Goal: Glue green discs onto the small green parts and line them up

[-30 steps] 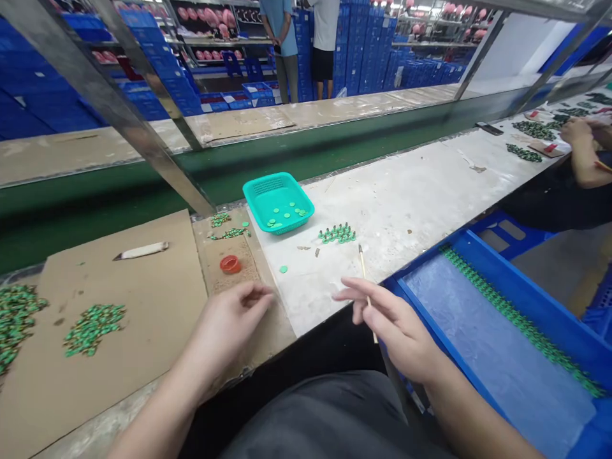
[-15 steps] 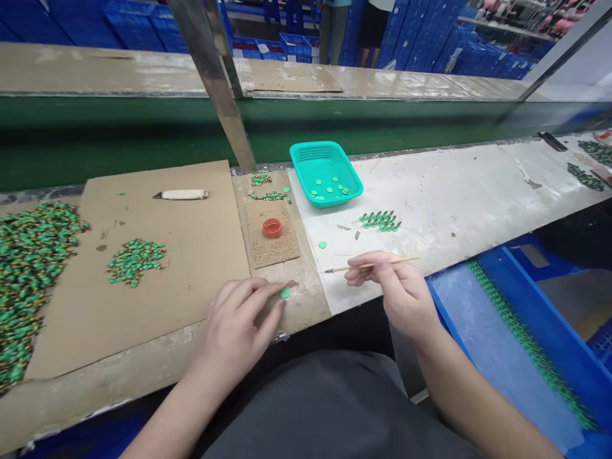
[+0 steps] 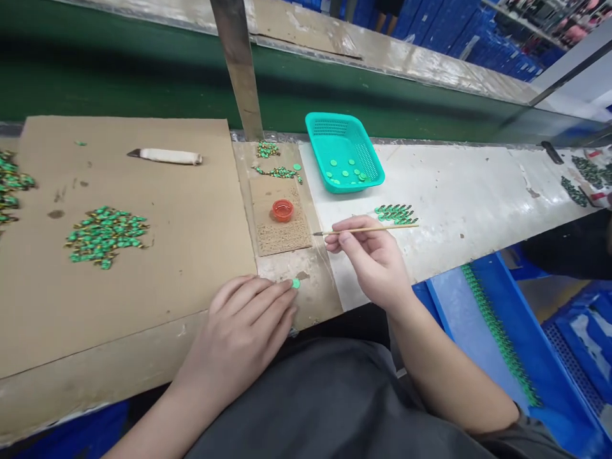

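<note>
My left hand (image 3: 246, 319) rests low over the table's front edge, its fingers together and the fingertips closed at the edge of a small flat green disc (image 3: 296, 283). In my right hand (image 3: 375, 258) is a thin paintbrush (image 3: 382, 227) with a pale wooden handle, held between thumb and fingers. Its dark tip points left, close to the right edge of a small cardboard piece (image 3: 282, 241). On that cardboard stands a small red cup (image 3: 282, 210), a short way from the brush tip.
A turquoise basket (image 3: 313, 137) with several green discs stands behind my right hand, near rows of green pieces (image 3: 396, 213). Left, a cardboard sheet (image 3: 191, 223) bears a pile of green-and-gold pieces (image 3: 108, 236) and a wrapped tool (image 3: 167, 156). A blue crate (image 3: 514, 319) sits at right.
My right hand has moved left with the paintbrush, whose tip is now nearer the cardboard and red cup. The left hand stays at the green disc, its fingers lying closer together. The view has shifted.
</note>
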The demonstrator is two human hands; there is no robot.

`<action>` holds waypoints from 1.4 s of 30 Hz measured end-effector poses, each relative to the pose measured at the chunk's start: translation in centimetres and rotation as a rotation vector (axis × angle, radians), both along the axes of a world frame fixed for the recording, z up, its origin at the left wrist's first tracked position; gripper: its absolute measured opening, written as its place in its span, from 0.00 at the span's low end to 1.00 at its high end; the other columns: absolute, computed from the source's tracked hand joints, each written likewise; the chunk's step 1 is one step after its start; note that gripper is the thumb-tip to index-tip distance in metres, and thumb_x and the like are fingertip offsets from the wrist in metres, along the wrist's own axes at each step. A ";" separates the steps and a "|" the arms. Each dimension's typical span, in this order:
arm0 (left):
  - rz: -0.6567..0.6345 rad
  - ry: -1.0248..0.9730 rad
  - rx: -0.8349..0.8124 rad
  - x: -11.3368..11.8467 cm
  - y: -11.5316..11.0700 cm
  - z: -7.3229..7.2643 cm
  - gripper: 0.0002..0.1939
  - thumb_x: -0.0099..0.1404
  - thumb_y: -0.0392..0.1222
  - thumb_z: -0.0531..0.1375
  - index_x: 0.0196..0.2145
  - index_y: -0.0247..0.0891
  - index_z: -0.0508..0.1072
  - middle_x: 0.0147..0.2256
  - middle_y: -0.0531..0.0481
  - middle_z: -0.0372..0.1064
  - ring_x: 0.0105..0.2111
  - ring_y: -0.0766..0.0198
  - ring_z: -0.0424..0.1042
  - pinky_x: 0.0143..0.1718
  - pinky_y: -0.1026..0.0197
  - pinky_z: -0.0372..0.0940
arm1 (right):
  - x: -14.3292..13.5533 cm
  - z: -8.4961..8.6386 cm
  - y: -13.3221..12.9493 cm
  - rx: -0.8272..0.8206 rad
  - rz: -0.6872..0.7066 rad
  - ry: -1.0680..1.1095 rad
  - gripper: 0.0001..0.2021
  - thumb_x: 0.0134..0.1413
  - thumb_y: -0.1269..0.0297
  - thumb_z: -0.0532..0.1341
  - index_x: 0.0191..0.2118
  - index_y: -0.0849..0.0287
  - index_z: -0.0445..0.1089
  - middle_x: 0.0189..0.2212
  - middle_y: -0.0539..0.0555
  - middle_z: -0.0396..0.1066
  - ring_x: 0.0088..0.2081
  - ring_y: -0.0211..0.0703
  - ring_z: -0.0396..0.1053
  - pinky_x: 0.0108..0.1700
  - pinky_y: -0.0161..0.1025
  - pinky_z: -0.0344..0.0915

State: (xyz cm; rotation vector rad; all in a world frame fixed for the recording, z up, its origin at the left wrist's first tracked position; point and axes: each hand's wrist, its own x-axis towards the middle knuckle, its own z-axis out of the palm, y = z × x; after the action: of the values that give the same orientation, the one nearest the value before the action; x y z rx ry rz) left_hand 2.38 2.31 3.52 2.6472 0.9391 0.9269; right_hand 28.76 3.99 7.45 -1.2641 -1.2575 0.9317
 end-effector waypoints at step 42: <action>0.039 0.033 0.037 0.1 -0.5 0.1 0.10 0.82 0.35 0.64 0.55 0.40 0.83 0.51 0.48 0.87 0.47 0.52 0.80 0.53 0.43 0.70 | -3.3 -2.5 11.1 0.632 0.121 -0.723 0.18 0.88 0.58 0.59 0.38 0.50 0.59 0.33 0.46 0.66 0.33 0.41 0.69 0.38 0.41 0.63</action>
State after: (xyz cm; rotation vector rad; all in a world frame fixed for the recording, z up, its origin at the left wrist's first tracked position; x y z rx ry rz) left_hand 2.44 1.79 3.64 2.6920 0.9942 0.9202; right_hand 25.42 15.08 4.96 -1.0298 -2.0043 0.0813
